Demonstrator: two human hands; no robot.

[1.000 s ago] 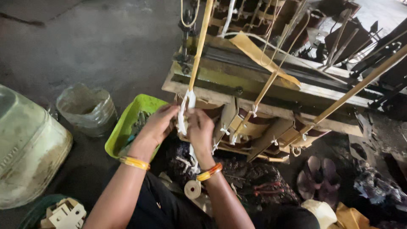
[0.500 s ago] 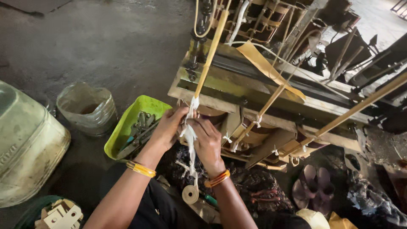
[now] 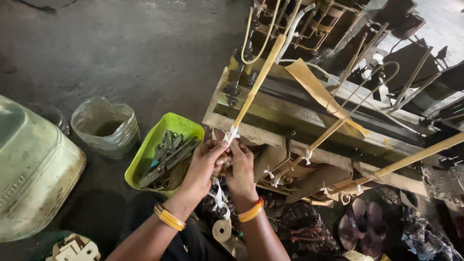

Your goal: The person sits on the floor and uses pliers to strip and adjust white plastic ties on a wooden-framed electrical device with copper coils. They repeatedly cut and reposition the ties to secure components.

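My left hand [image 3: 203, 166] and my right hand [image 3: 241, 169] meet at the foot of a yellow sleeved lead [image 3: 256, 84] that rises from a large transformer core [image 3: 309, 125]. Both pinch a strip of white cloth tape [image 3: 231, 137] wrapped around the lead's lower end. The tape's loose tail [image 3: 218, 197] hangs down between my wrists to a small roll [image 3: 222, 230] near my lap. Yellow and orange bangles ring both wrists.
A lime green tray [image 3: 145, 157] with pliers and other metal tools sits left of my hands. Further left stand a cut plastic jar [image 3: 104, 125] and a big pale container [image 3: 34, 169]. More yellow leads [image 3: 411, 159] stick out to the right. Sandals [image 3: 360, 224] lie lower right.
My head has drawn closer and the view has shifted. My hands stay at the lead's base, working the white tape around it; the tail still hangs to the roll.
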